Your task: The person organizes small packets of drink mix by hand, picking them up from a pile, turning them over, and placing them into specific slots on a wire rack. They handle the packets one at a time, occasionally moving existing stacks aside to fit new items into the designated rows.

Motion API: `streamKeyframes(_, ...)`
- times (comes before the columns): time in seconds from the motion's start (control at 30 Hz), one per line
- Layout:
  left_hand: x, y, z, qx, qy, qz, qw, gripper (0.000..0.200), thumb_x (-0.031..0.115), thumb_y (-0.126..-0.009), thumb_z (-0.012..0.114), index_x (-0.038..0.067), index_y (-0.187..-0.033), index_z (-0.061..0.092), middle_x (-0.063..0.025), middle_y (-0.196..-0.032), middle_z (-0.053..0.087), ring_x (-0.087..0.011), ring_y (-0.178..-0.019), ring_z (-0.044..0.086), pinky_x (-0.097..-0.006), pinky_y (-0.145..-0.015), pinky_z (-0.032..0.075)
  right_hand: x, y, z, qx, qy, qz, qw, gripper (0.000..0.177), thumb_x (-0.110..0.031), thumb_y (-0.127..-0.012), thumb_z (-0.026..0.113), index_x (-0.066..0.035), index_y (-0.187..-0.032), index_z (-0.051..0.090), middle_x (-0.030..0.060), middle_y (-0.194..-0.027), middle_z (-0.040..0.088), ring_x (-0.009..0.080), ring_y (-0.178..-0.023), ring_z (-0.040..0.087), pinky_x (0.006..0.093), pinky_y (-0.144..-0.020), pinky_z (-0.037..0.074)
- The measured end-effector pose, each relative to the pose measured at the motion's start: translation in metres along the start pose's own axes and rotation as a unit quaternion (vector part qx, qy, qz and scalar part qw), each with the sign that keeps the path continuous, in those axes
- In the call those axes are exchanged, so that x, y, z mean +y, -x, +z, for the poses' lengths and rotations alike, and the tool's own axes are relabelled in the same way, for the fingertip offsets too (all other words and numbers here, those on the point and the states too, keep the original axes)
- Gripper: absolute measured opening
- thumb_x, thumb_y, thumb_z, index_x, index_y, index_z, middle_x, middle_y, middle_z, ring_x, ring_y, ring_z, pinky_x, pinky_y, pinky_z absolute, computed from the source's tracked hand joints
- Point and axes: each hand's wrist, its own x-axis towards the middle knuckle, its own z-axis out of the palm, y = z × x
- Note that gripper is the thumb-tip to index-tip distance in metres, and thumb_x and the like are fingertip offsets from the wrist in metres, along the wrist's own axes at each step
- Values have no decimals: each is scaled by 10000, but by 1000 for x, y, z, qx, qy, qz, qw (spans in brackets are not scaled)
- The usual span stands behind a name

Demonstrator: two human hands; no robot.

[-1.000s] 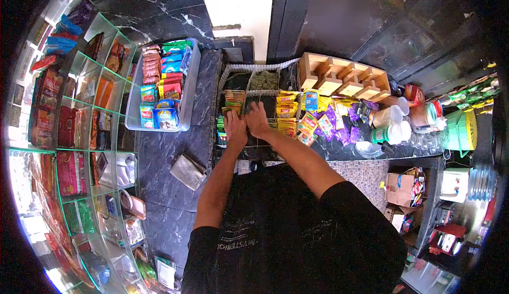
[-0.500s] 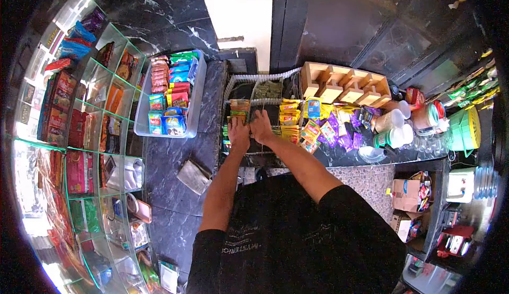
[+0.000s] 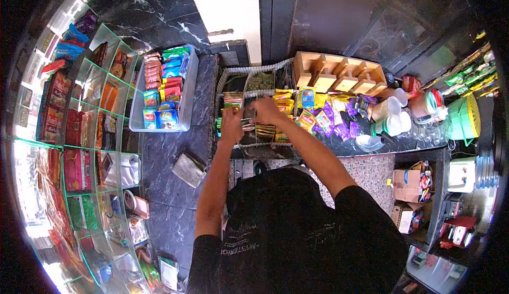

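A divided basket [image 3: 260,93] with a pale woven rim stands on the dark counter and holds rows of sachets. My left hand [image 3: 232,127] reaches into its left part, fingers bent down among green and orange sachets [image 3: 232,98]; what lies between the fingertips is hidden. Beside it, to the right, my right hand [image 3: 269,111] has its fingers curled in near the middle of the basket. Its fingertips point toward my left hand, and any held thing there is too dark to make out. Yellow sachets [image 3: 284,104] stand in the compartment next to my right hand.
A clear plastic bin [image 3: 186,103] of coloured sachets sits left, by glass shelves [image 3: 95,150] of packets. Right of the basket are a wooden divided rack [image 3: 339,76], loose purple packets [image 3: 339,124] and lidded jars [image 3: 389,108]. A folded pale cloth-like item [image 3: 189,170] lies on the counter.
The camera view has shifted slightly. My hands have moved a little apart; the right has lifted toward the yellow sachets, while the left stays over the green and orange ones.
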Motion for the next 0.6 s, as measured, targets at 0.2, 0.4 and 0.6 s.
streamKeyframes(0.2,-3,-18,-10,132,203,-173,955,192,168,-919,654,11,-822,603,-186,-681,606,-402,-639,608,-467,-602,486,39,51,-38,32,-281,181,942,403,-445,-960,622,-63,-912,740,152,-911,731,286,-925,689,386,-764,530)
streamKeyframes(0.4,40,-21,-8,179,299,-211,913,76,70,-971,600,34,-1037,585,-85,-695,630,-195,-615,631,-367,-584,495,95,122,-20,204,-351,145,902,347,-87,-888,638,-92,-1234,625,131,-1081,694,233,-895,669,352,-801,542)
streamKeyframes(0.6,104,-36,15,132,378,-171,901,324,81,-933,664,14,-1212,513,-108,-830,667,-208,-700,656,-352,-591,511,157,177,10,323,-251,286,867,326,-126,-862,675,-28,-1170,634,160,-1084,697,301,-970,684,405,-848,546)
